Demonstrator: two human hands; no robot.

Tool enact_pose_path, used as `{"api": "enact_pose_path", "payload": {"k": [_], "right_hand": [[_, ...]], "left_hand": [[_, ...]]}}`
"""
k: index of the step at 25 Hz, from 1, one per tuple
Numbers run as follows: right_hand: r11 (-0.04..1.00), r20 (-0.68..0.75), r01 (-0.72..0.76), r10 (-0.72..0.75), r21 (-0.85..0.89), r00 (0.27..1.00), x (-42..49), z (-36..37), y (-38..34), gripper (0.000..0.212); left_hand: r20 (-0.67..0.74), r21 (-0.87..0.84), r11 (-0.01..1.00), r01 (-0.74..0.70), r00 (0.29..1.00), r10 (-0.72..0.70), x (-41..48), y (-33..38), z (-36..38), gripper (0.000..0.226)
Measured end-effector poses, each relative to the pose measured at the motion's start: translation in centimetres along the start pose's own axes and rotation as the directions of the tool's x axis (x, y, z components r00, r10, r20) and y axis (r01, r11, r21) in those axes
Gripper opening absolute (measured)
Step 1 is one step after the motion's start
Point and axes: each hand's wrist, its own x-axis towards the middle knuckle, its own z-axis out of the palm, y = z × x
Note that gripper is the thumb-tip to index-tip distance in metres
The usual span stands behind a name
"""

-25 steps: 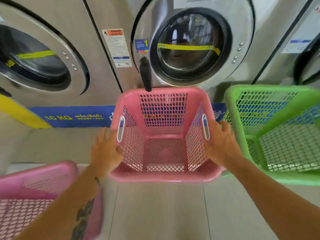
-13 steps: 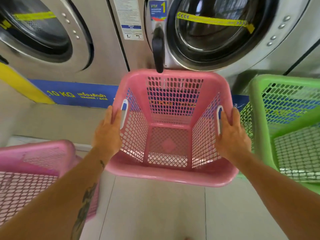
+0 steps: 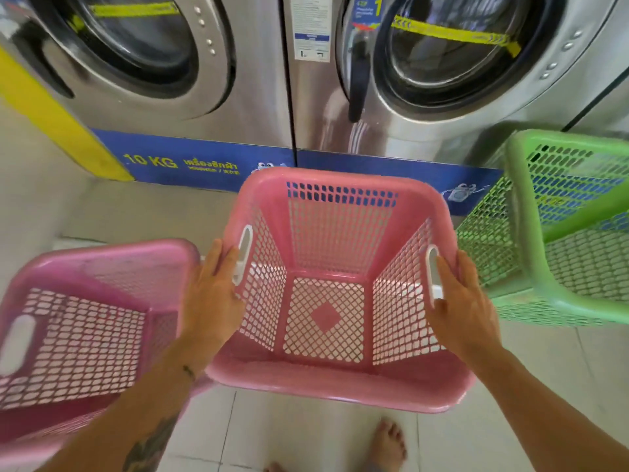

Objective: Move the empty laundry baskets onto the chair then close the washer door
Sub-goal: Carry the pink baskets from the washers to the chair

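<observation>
Hands grip a pink basket (image 3: 326, 301) in the middle of the frame, one on each side wall. The left hand (image 3: 211, 298) is wrapped over the left rim, its fingers beside the white handle slot (image 3: 245, 248); the right hand (image 3: 463, 308) clasps the right rim, with its fingers lying along the other white slot (image 3: 432, 274). The basket is empty, and pale floor tiles (image 3: 306, 437) show through its mesh bottom.

At the lower left of the frame sits a second pink basket (image 3: 85, 321), also empty, its near corner just beside the left forearm. At the right edge a green basket (image 3: 558, 233) stands tilted, close to the held basket but apart from it.

Across the top of the frame run two steel washers. The left washer door (image 3: 136, 46) fills the upper left; the right washer door (image 3: 449, 52) fills the upper right, with a black handle (image 3: 357, 83) on its left side and a yellow strip across the glass. Whether either door is fully latched cannot be told. A blue band (image 3: 190, 161) reading "10 KG" runs along the base of the machines. A bare foot (image 3: 388, 444) shows at the bottom edge.
</observation>
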Motion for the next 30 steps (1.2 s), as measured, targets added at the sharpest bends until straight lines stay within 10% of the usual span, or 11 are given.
{"api": "enact_pose_path", "payload": {"k": [8, 14, 21, 26, 30], "right_hand": [[0.996, 0.219, -0.061, 0.074, -0.067, 0.973, -4.6, 5.2, -1.4, 0.084], [0.999, 0.129, -0.046, 0.047, -0.010, 0.990, -3.4, 10.0, -0.8, 0.088], [0.999, 0.249, -0.027, 0.019, 0.029, 0.968, -3.9, 13.4, -0.9, 0.091], [0.989, 0.327, -0.124, 0.089, 0.086, 0.941, -3.3, 8.5, -2.6, 0.063], [0.966, 0.269, -0.132, 0.069, 0.221, 0.961, -4.6, 1.7, -3.6, 0.052]], "left_hand": [[0.143, -0.109, 0.993, 0.033, 0.990, -0.018, -5.7, -5.0, 4.4, 0.092], [0.045, -0.003, 0.998, 0.071, 0.997, -0.070, -6.0, -5.9, 8.3, 0.091], [0.289, -0.104, 0.966, 0.237, 0.936, -0.198, -4.1, -6.5, 9.5, 0.100], [0.212, -0.206, 0.937, 0.281, 0.948, -0.237, -2.7, -3.5, 5.2, 0.039], [0.138, -0.434, 0.882, 0.184, 0.981, -0.137, -2.2, 2.0, -0.5, 0.041]]}}
